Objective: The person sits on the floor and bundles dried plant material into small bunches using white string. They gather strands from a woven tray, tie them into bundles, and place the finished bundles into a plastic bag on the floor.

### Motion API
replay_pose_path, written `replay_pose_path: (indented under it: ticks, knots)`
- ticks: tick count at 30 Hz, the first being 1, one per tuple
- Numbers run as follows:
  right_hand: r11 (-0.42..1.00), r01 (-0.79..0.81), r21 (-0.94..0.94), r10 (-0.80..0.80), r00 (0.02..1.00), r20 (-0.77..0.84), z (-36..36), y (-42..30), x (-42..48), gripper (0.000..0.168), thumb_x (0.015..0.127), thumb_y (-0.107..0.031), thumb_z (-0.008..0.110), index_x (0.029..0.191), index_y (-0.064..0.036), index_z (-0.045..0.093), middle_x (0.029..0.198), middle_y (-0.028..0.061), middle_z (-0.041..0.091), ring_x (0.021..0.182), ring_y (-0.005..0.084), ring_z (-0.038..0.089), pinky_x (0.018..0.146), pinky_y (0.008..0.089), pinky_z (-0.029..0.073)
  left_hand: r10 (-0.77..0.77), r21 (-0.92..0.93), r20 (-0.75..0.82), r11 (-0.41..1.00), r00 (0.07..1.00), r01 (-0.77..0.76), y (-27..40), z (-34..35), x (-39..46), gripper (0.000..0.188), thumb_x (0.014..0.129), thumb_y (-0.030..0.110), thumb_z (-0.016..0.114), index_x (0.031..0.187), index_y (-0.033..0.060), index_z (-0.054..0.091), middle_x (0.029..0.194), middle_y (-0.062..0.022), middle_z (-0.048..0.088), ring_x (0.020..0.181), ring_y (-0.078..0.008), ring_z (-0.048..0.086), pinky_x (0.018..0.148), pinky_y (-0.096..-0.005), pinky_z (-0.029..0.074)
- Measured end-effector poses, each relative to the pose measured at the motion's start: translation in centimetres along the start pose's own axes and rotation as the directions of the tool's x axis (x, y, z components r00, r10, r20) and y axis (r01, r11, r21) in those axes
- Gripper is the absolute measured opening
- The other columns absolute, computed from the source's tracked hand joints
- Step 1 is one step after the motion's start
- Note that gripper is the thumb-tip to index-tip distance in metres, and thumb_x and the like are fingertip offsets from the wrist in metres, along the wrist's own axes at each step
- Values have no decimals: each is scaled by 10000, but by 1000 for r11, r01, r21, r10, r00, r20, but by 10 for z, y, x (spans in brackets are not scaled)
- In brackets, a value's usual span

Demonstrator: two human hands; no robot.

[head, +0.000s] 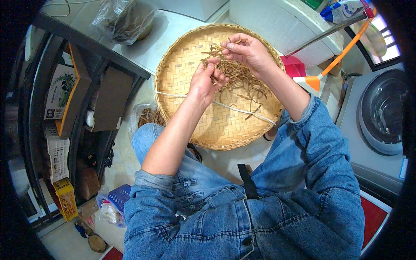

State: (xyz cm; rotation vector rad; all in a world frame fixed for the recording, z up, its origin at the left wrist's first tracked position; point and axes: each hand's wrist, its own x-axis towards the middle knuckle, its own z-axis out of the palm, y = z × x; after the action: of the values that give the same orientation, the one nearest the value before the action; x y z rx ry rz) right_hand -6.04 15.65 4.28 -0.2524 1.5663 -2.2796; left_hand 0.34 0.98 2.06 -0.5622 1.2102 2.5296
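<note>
A round woven bamboo tray [224,135] lies before me, just past my knees. A loose heap of thin brown dried strips [239,73] covers its upper right part, with stray pieces below the heap. Above the heap's left side, my left hand [208,78] has its fingers curled and pinches some strips between thumb and forefinger. Farther up and to the right, my right hand [248,52] holds a few strips at its fingertips over the heap's far edge. A thin white cord [242,111] runs across the tray, passing under my left wrist.
Left of the tray, a clear plastic bag with brown dried pieces [150,117] stands on the floor. A bag-covered container [130,24] is beyond it. A dark shelf rack [107,55] holds boxes at left. At right are an orange-handled brush [312,83] and a washing machine [351,130].
</note>
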Motion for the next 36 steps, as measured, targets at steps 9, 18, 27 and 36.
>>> replay_pose_path:
  ticks: [9,18,27,36]
  knots:
    - [958,54,-283,-41,998,50,4,7,-2,99,819,-74,587,895,-18,555,866,68,602,799,134,608,694,246,500,106,-51,193,994,975,-97,6,-4,5,187,938,212,417,1015,63,500,593,61,285,529,-61,301,580,-234,393]
    - [912,15,-410,11,998,60,7,13,-2,102,816,-86,585,895,-24,573,838,37,591,772,111,589,683,230,479,149,-130,94,982,984,-137,9,-10,8,211,944,230,405,1029,61,499,603,56,317,533,-62,317,563,-234,388]
    - [940,-6,-342,22,999,45,7,13,-3,114,836,-117,574,910,-29,575,841,28,596,752,103,588,677,228,478,150,-151,74,979,986,-138,6,-12,12,189,949,217,378,960,70,497,673,24,407,581,-91,381,606,-267,404]
    - [915,-3,-402,29,998,57,8,11,-2,99,836,-79,553,913,-18,568,802,28,591,704,89,572,662,231,481,183,-189,77,968,980,-166,12,-19,17,173,933,226,424,923,71,500,706,7,460,627,-110,431,617,-267,406]
